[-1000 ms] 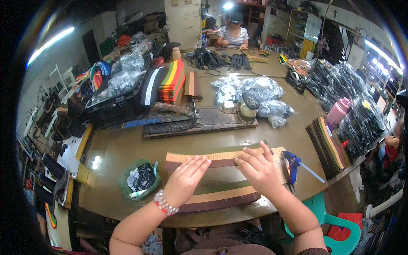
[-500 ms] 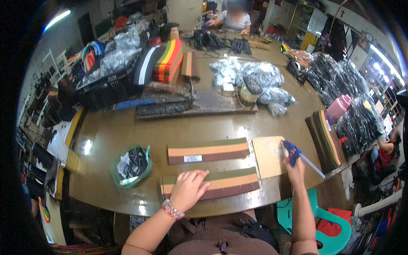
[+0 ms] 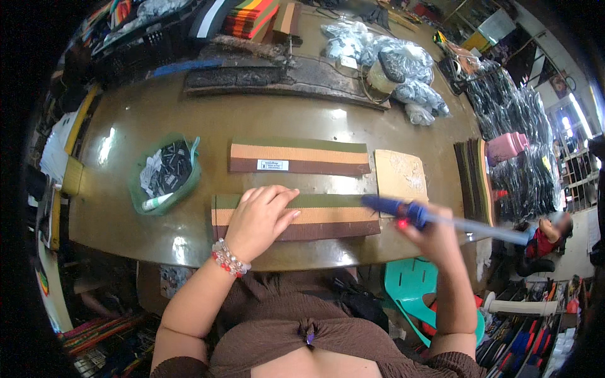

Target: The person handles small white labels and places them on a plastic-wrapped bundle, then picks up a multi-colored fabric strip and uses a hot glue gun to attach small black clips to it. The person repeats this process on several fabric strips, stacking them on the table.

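"striped webbing strip in green, tan and brown: where is it?"

"flat along the near edge of the bench, about midway between the left and right ends. the left hand rests on its left part, fingers close together and nearly straight, thumb a little apart, probably to steady it."

"and the right hand?"

"its fingers are wrapped around a blue glue gun, nozzle pointing left above the strip's right end. it's blurred, so i can't tell whether the tip touches. a pale glue stick juts out behind, well away from the webbing."

"why the tan board?"

"perhaps as a gun rest: it has whitish smears and lies within that hand's reach. farther from the near edge is a second striped strip, its white label facing up, maybe for easy sight."

"the surface and room?"

"brown, glossy top, mirroring lights. a green basket of small black and white pieces sits toward the left edge; a stack of strips and a pink bottle are by the right edge, plastic bags toward the far one. a teal chair stands off the near right corner."
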Motion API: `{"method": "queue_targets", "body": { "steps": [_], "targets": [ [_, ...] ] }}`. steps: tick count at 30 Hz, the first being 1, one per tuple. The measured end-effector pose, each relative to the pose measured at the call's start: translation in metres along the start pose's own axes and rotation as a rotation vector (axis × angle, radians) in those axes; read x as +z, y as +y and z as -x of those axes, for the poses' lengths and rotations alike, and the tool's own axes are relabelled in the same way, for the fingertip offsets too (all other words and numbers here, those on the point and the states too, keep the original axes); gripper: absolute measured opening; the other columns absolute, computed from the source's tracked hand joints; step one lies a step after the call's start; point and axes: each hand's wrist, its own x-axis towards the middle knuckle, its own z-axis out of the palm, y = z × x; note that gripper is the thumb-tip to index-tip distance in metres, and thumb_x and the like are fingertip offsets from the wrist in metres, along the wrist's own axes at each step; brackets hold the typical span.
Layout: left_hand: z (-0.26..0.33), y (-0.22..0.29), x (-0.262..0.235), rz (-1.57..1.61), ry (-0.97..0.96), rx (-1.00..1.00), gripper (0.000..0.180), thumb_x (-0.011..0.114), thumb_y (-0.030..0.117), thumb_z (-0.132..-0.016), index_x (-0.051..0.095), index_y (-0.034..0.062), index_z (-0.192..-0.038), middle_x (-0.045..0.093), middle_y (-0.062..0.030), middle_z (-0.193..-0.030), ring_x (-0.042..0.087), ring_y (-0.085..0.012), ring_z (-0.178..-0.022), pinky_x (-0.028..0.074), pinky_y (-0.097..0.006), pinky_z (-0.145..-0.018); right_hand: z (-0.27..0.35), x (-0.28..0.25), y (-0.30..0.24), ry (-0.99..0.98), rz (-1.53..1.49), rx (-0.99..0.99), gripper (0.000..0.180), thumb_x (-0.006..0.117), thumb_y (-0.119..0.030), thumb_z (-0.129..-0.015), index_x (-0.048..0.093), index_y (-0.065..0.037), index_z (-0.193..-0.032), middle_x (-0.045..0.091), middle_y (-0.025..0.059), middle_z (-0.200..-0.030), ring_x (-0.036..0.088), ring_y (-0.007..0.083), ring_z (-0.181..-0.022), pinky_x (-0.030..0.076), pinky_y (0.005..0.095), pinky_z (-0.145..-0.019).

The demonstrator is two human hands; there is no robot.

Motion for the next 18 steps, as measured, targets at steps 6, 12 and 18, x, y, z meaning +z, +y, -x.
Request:
{"method": "queue_targets", "body": {
  "steps": [6, 12, 18],
  "targets": [
    [0.000, -0.002, 0.001, -0.009, 0.007, 0.008, 0.035, 0.064, 0.029, -0.087, 0.062, 0.0091, -0.116, 0.062, -0.0066, -0.106, 0.058, -0.0264, -0.101, 0.042, -0.039, -0.090, 0.026, 0.022, -0.020, -0.003, -0.046, -0.012, 0.033, 0.085, -0.026, -0.063, 0.063, -0.004, -0.073, 0.049, 0.0099, -0.069, 0.053, 0.0263, -0.060, 0.044, 0.0357, -0.055],
    [0.000, -0.002, 0.000, 0.001, 0.008, 0.011, 0.035, 0.063, 0.029, -0.088, 0.062, 0.0094, -0.116, 0.062, -0.0065, -0.106, 0.058, -0.0261, -0.102, 0.042, -0.039, -0.091, 0.022, 0.030, -0.030, -0.044, 0.084, -0.004, 0.034, 0.085, -0.031, -0.065, 0.064, -0.006, -0.073, 0.047, 0.0098, -0.074, 0.054, 0.0286, -0.061, 0.045, 0.0388, -0.055],
    [0.000, 0.001, 0.000, -0.007, 0.011, 0.000, 0.034, 0.065, 0.027, -0.086, 0.063, 0.0078, -0.114, 0.062, -0.0059, -0.105, 0.058, -0.0243, -0.103, 0.042, -0.039, -0.093, 0.019, 0.007, -0.043, -0.192, 0.342, 0.040, 0.039, 0.078, -0.041, -0.072, 0.064, -0.005, -0.079, 0.054, 0.0120, -0.082, 0.062, 0.0327, -0.069, 0.052, 0.0432, -0.061]
  ]
}}
